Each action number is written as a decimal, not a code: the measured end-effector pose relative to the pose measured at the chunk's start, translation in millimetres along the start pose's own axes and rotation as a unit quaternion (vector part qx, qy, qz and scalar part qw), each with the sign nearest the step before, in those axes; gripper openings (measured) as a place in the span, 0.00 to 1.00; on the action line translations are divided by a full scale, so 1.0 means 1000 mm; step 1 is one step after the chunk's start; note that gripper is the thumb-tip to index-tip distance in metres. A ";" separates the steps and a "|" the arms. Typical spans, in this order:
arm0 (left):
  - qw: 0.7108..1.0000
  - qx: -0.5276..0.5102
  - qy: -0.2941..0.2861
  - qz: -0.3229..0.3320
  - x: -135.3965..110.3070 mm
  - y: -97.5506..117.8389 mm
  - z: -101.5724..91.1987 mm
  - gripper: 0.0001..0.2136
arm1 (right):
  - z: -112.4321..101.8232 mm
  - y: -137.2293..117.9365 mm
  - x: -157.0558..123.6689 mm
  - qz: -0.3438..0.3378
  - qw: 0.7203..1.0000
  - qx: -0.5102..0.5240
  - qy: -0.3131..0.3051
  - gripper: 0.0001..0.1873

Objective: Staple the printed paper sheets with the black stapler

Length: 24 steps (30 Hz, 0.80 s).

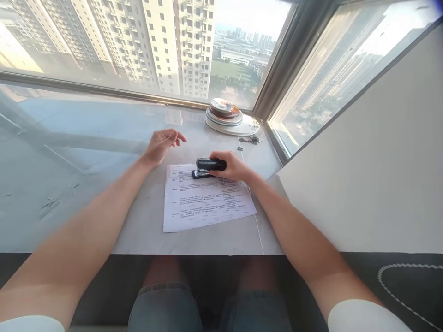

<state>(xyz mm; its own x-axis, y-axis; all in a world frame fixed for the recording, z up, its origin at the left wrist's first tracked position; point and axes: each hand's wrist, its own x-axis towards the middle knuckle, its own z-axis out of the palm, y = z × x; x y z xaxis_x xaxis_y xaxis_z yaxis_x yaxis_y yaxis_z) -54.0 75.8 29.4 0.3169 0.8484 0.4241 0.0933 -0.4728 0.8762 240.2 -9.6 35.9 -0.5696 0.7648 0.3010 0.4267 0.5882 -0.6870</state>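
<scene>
A printed sheet of paper (204,203) lies on the pale stone sill in front of me. My right hand (233,167) is closed round a black stapler (209,167), whose jaws sit over the paper's far edge. My left hand (162,144) hovers just beyond the paper's far left corner, fingers loosely spread and curled, holding nothing.
A stack of plates (226,119) stands at the back by the window corner, with a small bunch of keys (252,139) beside it. The window sill (86,152) stretches left. A white wall panel (367,161) rises at the right. My knees show below the sill's front edge.
</scene>
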 end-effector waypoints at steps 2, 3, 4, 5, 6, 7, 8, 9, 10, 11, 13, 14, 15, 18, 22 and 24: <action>1.000 -0.007 0.022 -0.018 0.002 -0.004 -0.002 0.30 | -0.013 0.002 -0.007 0.022 0.999 -0.018 -0.031 0.14; 1.000 -0.004 0.018 -0.023 0.002 -0.005 -0.003 0.29 | -0.019 0.004 -0.010 0.034 0.998 -0.024 -0.038 0.15; 1.000 0.000 0.010 -0.024 0.003 -0.007 -0.004 0.29 | -0.024 0.007 -0.013 0.046 0.998 -0.027 -0.038 0.15; 1.000 0.006 0.002 -0.022 0.003 -0.008 -0.004 0.28 | -0.029 0.009 -0.016 0.058 0.997 -0.028 -0.032 0.16; 1.000 0.011 -0.004 -0.020 0.003 -0.008 -0.005 0.27 | -0.032 0.012 -0.018 0.068 0.997 -0.027 -0.023 0.18; 1.000 0.016 -0.008 -0.019 0.002 -0.008 -0.005 0.27 | -0.034 0.015 -0.020 0.075 0.997 -0.023 -0.016 0.20; 1.000 0.019 -0.010 -0.020 0.002 -0.008 -0.005 0.27 | -0.036 0.017 -0.021 0.080 0.997 -0.015 -0.015 0.22; 1.000 0.019 -0.012 -0.021 0.002 -0.007 -0.005 0.27 | -0.037 0.020 -0.022 0.084 0.996 0.001 -0.012 0.25; 1.000 0.015 -0.011 -0.023 0.002 -0.007 -0.005 0.27 | -0.038 0.023 -0.022 0.091 0.996 0.021 0.008 0.28; 1.000 0.005 -0.009 -0.025 0.002 -0.006 -0.004 0.28 | -0.040 0.027 -0.022 0.101 0.993 0.041 0.050 0.31; 0.999 -0.028 0.003 -0.028 0.002 -0.004 -0.003 0.30 | -0.045 0.035 -0.024 0.130 0.973 0.050 0.183 0.35; 0.998 -0.046 0.013 -0.030 0.002 -0.004 -0.003 0.31 | -0.048 0.039 -0.025 0.145 0.958 0.025 0.245 0.33; 0.997 -0.062 0.025 -0.034 0.003 -0.003 -0.002 0.32 | -0.052 0.044 -0.028 0.158 0.946 -0.016 0.284 0.29; 0.994 -0.076 0.056 -0.052 0.005 -0.004 -0.001 0.34 | -0.062 0.056 -0.037 0.166 0.951 -0.128 0.229 0.17; 0.993 -0.074 0.067 -0.064 0.006 -0.006 -0.002 0.33 | -0.065 0.060 -0.046 0.154 0.972 -0.135 0.119 0.19; 0.993 -0.076 0.065 -0.064 0.006 -0.008 -0.003 0.32 | -0.065 0.059 -0.048 0.153 0.973 -0.141 0.096 0.22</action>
<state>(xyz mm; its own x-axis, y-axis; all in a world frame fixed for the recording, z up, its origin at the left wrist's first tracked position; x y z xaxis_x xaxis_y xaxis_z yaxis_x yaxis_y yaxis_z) -55.8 84.9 25.7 0.1863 0.9273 0.3246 -0.0208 -0.3266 0.9449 338.4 5.7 23.4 -0.2551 0.9348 0.2470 0.7474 0.3527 -0.5630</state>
